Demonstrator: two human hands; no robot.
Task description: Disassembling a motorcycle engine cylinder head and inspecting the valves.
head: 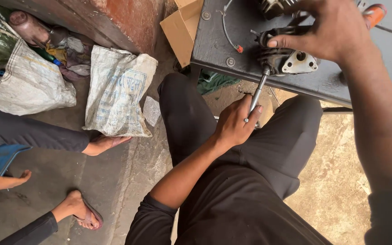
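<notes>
A dark finned engine part with a pale metal flange rests on the edge of a black metal table. My right hand lies over its top, thumb pressing on the fins. My left hand grips the handle of a slim metal socket driver, whose tip sits on the lower side of the engine part. I am seated with black trousers under the tool.
A cardboard box leans at the table's left corner. White woven sacks and a bundle of rags lie on the concrete floor to the left. Another person's bare feet and hand are at lower left. An orange-handled tool lies on the table.
</notes>
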